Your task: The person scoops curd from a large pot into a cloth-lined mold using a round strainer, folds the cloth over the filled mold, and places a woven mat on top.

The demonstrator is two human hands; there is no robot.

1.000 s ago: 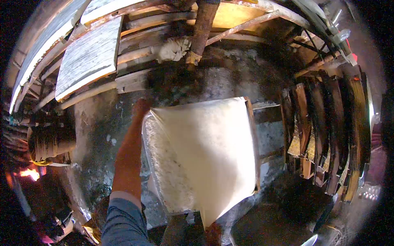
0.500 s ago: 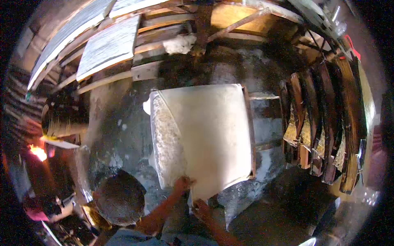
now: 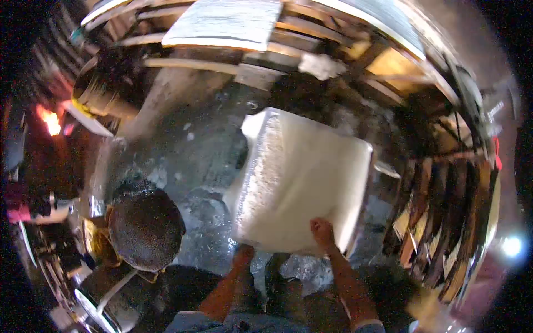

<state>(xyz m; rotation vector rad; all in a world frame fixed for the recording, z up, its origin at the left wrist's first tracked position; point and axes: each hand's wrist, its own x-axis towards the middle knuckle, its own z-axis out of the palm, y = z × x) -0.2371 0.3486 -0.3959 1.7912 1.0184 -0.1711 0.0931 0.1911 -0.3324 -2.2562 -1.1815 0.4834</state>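
A large square slab wrapped in white cloth (image 3: 311,172) lies in front of me. Along its left side a strip of white lumpy mass (image 3: 261,172) shows beside the cloth's edge. My left hand (image 3: 244,255) is closed at the near left corner, on the cloth's border; its fingers are partly blurred. Over the near right part, my right hand (image 3: 322,228) is curled closed against the cloth. A dark wooden edge (image 3: 358,222) runs down the slab's right side.
A round, dark woven basket (image 3: 147,230) stands at my left. Flames (image 3: 51,121) burn at the far left. Dark upright boards (image 3: 438,205) are stacked at the right. Pale panels (image 3: 225,25) rest on wooden rails at the back. Wet grey floor (image 3: 189,144) surrounds the slab.
My view has turned, so the slab appears tilted. My hands, close together at the cloth's near corner before, are now apart: the right lies farther in over the cloth. The hanging near flap no longer shows.
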